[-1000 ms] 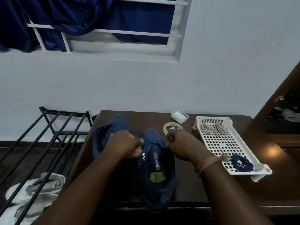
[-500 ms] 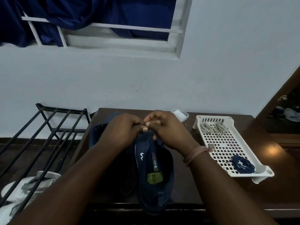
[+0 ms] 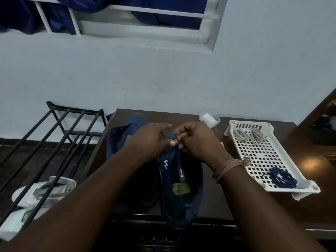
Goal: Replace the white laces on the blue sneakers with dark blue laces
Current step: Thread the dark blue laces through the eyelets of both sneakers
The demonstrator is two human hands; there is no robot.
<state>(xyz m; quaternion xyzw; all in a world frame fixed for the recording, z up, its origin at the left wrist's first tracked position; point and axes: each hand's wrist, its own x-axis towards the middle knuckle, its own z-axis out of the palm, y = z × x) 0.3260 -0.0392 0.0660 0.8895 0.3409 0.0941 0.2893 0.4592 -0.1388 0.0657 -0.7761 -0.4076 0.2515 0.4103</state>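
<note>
Here, a white tray (image 3: 236, 124) holds pale laces (image 3: 241, 134) and a dark blue lace (image 3: 282, 178), while both hands, left hand (image 3: 151, 140) and right hand (image 3: 196, 140), pinch the sneaker (image 3: 181, 188) tongue.

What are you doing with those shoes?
A person is working on a blue sneaker on the table. Both hands, left hand and right hand, pinch something at its front. Two pale laces and one dark blue lace lie in the white tray.

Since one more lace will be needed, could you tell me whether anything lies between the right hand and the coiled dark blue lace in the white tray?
Nothing visible blocks it. The coiled dark blue lace lies uncovered at the near end of the white perforated plastic tray, right of the right hand; only the tray's low rim intervenes.
</note>
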